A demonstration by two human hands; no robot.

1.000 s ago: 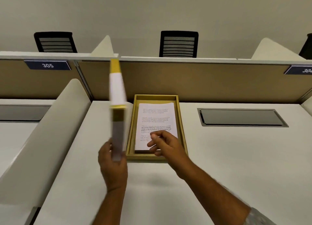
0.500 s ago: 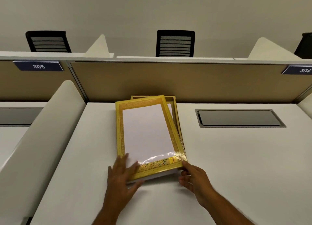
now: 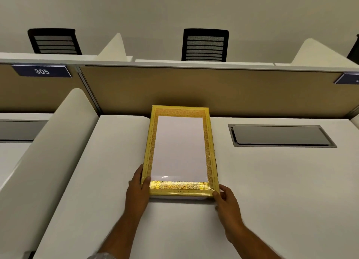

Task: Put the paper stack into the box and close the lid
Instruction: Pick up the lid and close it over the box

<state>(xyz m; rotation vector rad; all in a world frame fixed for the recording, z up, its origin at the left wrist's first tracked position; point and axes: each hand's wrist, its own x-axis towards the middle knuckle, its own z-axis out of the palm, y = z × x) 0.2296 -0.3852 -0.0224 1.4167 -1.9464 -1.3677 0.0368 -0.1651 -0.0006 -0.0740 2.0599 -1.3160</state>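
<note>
- Gold-bordered rectangular cardboard lid [image 3: 179, 150] covers box, long axis running away from me.
- My left hand [image 3: 138, 188] pinches its near-left corner, right hand [image 3: 226, 201] near-right corner; press down next.

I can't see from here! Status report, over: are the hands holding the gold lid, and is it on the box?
Left hand and right hand on gold lid, near corners. Lid covers box squarely, paper out of sight. Desk around it bare, nothing blocking.

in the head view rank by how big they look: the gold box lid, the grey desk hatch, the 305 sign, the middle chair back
1. gold box lid
2. grey desk hatch
3. middle chair back
4. 305 sign

The chair stands farther off, so its true size is unsure.
</note>
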